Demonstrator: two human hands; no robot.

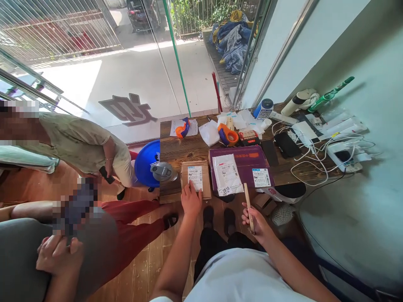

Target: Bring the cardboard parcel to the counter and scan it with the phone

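Note:
My left hand (190, 198) rests with its fingers flat on a small brown cardboard parcel (206, 184) at the near edge of the wooden table (189, 149); the fingertips touch the parcel's white shipping label (195, 176). My right hand (255, 222) is below the table edge, closed around a thin tan phone-like slab (248, 205) held edge-up. Between the hands lie a white plastic mailer (226, 173) and a purple flat envelope (248, 161) with a label.
Tape dispensers (228, 135), papers, a black pouch (286, 144) and a power strip (343, 156) with white cables crowd the table. A blue stool (145, 161) stands at its left. Two people sit or bend at the left. A glass door is behind.

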